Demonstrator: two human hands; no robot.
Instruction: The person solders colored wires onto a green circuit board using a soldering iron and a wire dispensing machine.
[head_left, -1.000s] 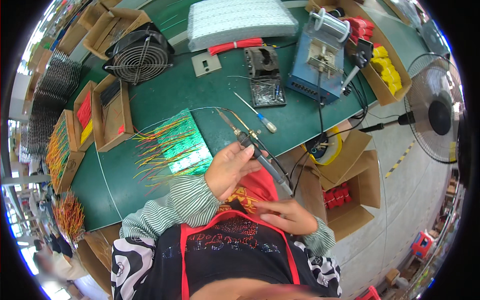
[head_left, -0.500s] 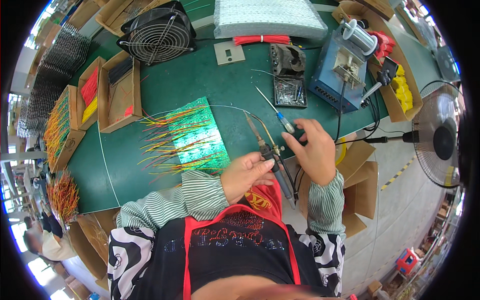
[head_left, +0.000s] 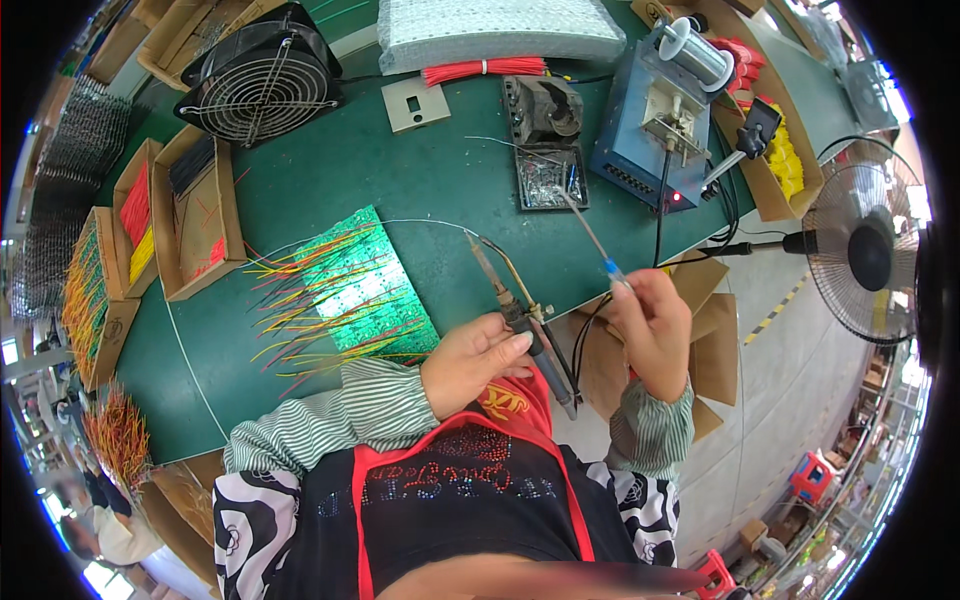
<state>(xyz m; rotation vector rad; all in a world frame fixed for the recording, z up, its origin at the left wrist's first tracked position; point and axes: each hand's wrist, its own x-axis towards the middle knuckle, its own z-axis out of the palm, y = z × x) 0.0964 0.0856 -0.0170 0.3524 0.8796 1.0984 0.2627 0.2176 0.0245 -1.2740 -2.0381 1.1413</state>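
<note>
My left hand (head_left: 478,362) is closed around a soldering iron (head_left: 517,312) with a thin solder feed tube along its side. The iron's tip points up and away, and a strand of solder wire (head_left: 415,220) runs left from there. In my right hand (head_left: 657,330) is a thin screwdriver (head_left: 611,267) with a blue and clear handle, pinched near its end. Its long shaft points toward a small black tray (head_left: 553,205) of loose metal parts. A green circuit board panel (head_left: 395,290) lies left of the iron, with red, yellow and black wires across it.
A blue soldering machine (head_left: 630,160) with a solder reel (head_left: 695,55) stands at the right. Cardboard trays of wires (head_left: 232,225) line the left, near a black fan (head_left: 262,90). A standing fan (head_left: 868,258) and open cardboard box (head_left: 715,345) are beyond the table's right edge.
My right hand has taken hold of the screwdriver and lifted it from the table. My left hand still holds the soldering iron. The whole view has shifted slightly.
</note>
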